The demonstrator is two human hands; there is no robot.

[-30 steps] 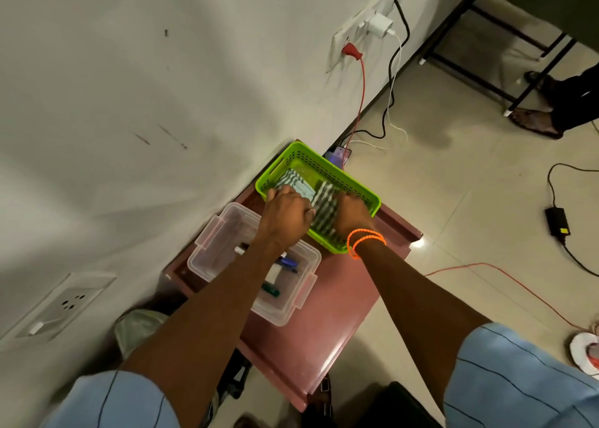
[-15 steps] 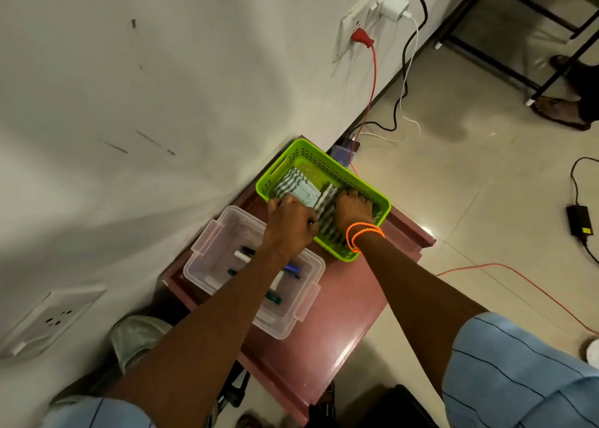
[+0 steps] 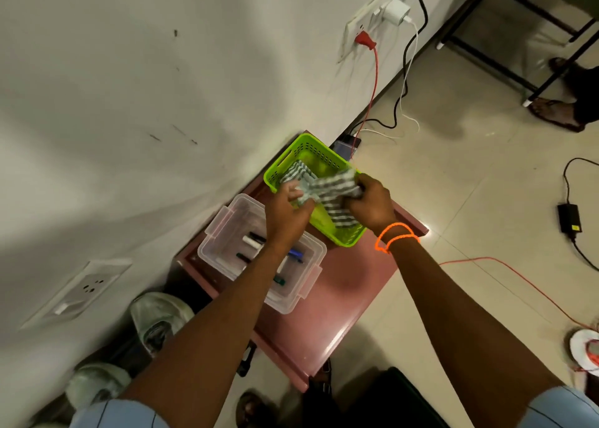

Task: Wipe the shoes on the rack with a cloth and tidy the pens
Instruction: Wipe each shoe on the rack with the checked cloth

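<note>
Both the left hand (image 3: 287,209) and right hand (image 3: 369,202) grip the striped cloth (image 3: 330,188) over the green basket (image 3: 311,155), pens (image 3: 256,243) already boxed, so shoe wiping looks unstarted.

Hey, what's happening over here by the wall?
A person is lifting a striped cloth out of a green basket that sits on a reddish rack top. The left hand and the right hand both grip the cloth, part of it trailing in the basket. Beside it, a clear plastic box holds several pens. Shoes sit lower down, by the wall.
</note>
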